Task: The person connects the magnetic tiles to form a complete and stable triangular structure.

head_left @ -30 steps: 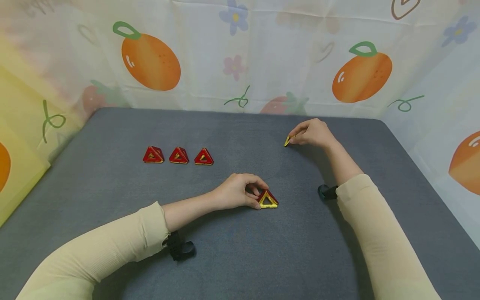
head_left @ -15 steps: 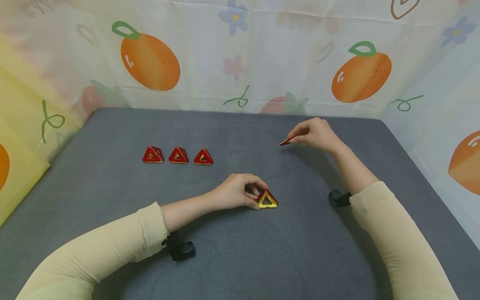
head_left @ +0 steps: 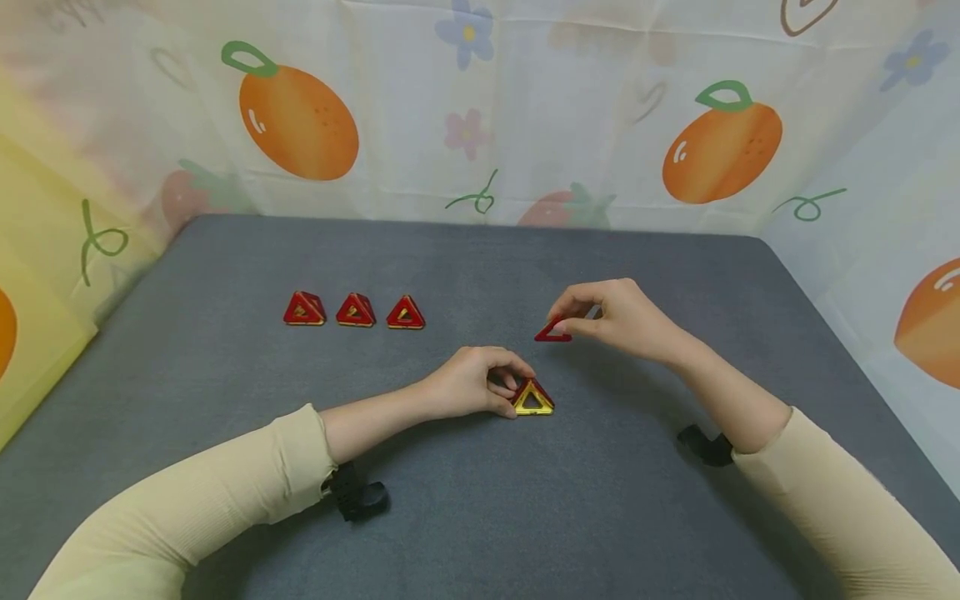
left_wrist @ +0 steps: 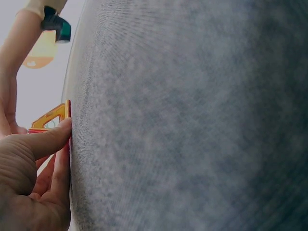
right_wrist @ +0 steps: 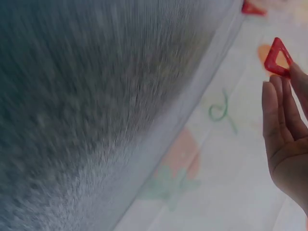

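On the grey table, my left hand (head_left: pixel 472 385) holds a small tent-like assembly of red and yellow triangular magnetic tiles (head_left: pixel 534 410) by its left side. In the left wrist view the thumb presses near the corner of its yellow frame (left_wrist: pixel 48 116), and part of the assembly is hidden behind the fingers. Behind it and to the right, my right hand (head_left: pixel 626 321) pinches a single red triangular tile (head_left: pixel 552 337) between thumb and fingers, above the table. The right wrist view shows this tile (right_wrist: pixel 271 60) as an open-centred triangle sticking out past the fingertips.
Three small red-and-yellow triangular pyramids stand in a row at back left: a left one (head_left: pixel 303 310), a middle one (head_left: pixel 356 311) and a right one (head_left: pixel 406 318). A fruit-patterned curtain (head_left: pixel 420 117) rises along the table's back edge.
My right hand has come forward and slightly left from the back right with the tile, which has turned from edge-on to show its red face. The left hand and its assembly stay put.
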### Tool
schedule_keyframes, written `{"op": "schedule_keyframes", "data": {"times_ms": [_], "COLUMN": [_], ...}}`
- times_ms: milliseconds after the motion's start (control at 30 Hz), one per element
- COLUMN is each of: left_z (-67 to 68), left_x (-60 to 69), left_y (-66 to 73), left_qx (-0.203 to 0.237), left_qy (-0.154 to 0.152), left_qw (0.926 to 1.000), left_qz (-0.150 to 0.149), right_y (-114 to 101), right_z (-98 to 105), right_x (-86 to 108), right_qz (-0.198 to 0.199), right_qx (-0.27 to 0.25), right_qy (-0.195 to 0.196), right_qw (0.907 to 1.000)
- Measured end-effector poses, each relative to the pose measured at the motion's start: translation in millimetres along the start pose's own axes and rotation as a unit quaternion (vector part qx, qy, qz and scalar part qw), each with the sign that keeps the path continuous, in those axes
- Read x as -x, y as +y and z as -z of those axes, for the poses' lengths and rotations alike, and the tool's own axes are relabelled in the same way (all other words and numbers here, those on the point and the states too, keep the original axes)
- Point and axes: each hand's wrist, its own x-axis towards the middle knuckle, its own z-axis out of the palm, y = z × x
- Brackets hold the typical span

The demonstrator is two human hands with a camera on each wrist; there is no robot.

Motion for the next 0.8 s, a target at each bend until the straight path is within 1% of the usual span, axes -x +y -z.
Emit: {"op": "schedule_keyframes", "data": {"times_ms": [133,367,533,700,800], "left_z": [-0.1,-0.9,-0.4,-0.4,-1.3], "left_x": [0.0,-1.1,-1.3,-0.7,-0.6], "left_y": [1.8,0.9,-0.8,-1.3,-1.2], "left_qx": [-0.004,-0.02,-0.025,-0.011,-0.006], "left_qy": [0.002,0.005,0.007,0.006,0.005], "left_qw": [1.0,0.9998,0.9996,0.9999,0.9999], "left_qz": [-0.001,-0.009,-0.006,0.002,0.007], "right_y": [-13,-30,-35,-36,-36], "right_z": [-8,-21,-28,-35,-40], "right_x": [11.7,25.8,28.7,28.7,28.7], "right_qz": [0.02,0.031,0.036,0.03,0.027], "right_qx": [-0.016,-0.039,-0.043,-0.031,-0.019], "right_qy": [-0.011,-0.054,-0.071,-0.08,-0.077], "right_qw": [0.9996,0.9973,0.9959,0.9959,0.9965]}}
